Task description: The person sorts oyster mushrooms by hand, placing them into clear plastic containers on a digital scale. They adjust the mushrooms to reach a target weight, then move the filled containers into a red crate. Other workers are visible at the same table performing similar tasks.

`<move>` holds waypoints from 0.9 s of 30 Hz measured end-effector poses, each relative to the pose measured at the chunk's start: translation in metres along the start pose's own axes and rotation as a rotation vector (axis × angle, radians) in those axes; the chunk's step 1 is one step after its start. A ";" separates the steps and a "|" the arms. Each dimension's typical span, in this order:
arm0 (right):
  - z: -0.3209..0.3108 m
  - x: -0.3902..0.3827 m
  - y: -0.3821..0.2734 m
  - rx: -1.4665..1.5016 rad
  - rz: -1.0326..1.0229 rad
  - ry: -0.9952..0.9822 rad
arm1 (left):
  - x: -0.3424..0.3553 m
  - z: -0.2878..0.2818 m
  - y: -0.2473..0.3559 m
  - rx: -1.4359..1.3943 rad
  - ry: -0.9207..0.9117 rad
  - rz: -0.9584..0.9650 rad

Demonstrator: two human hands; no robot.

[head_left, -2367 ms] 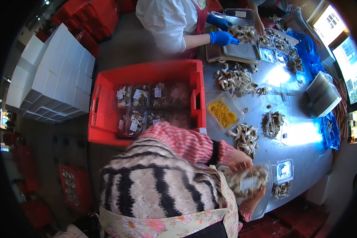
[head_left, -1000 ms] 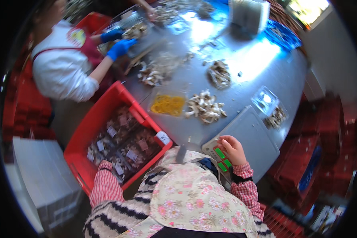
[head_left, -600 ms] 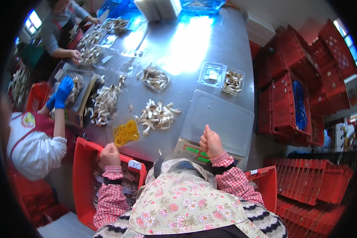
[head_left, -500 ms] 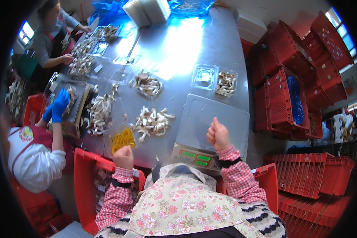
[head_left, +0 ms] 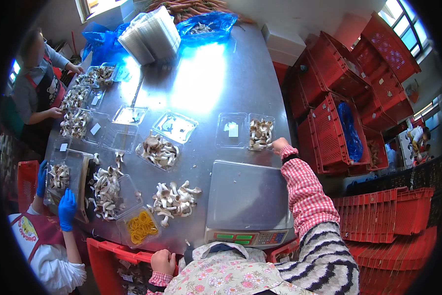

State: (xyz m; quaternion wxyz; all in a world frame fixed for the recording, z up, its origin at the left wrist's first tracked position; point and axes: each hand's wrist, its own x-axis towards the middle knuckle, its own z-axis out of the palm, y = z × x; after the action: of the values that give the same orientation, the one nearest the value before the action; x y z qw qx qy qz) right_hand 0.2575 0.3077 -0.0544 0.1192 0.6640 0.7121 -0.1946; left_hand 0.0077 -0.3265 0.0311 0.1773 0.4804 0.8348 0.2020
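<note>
A person in a checked red sleeve reaches the right hand (head_left: 279,145) across a long grey steel table (head_left: 216,83), fingers curled at the rim of a clear plastic punnet of pale brown mushrooms (head_left: 260,133); whether they grip it cannot be told. That punnet sits at the table's right edge, just past a flat square steel weighing scale (head_left: 248,196), beside one clear punnet holding only a white slip (head_left: 231,130). The left hand (head_left: 163,261) is clenched on the rim of a red plastic crate (head_left: 114,255) below the table's near edge. Two loose heaps of mushrooms (head_left: 174,200) lie left of the scale, near a clear tub of yellow rubber bands (head_left: 140,227). Two co-workers stand along the left; one wears blue gloves (head_left: 66,208).
</note>
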 end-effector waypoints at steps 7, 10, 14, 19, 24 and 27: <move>-0.024 -0.033 -0.017 0.848 -0.063 -0.178 | 0.007 0.008 0.008 0.111 0.093 -0.035; -0.039 -0.064 -0.025 0.988 -0.117 -0.181 | 0.008 0.007 0.008 0.107 0.080 -0.030; -0.048 -0.130 -0.023 1.321 -0.155 -0.190 | 0.009 0.006 0.010 0.119 0.085 -0.017; -0.016 -0.246 -0.016 1.599 -0.196 -0.121 | 0.008 0.007 0.011 0.110 0.104 -0.016; 0.045 -0.377 -0.029 1.802 0.035 -0.080 | 0.008 0.011 0.009 0.136 0.128 0.010; 0.062 -0.436 -0.038 1.825 -0.031 -0.310 | 0.006 0.012 0.008 0.140 0.132 0.016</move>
State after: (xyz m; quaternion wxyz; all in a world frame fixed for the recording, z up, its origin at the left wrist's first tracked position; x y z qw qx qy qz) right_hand 0.2532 -0.1129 0.0810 -0.3587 0.4575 0.2675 -0.7684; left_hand 0.0166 -0.3151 0.0245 0.0864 0.4840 0.8529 0.1758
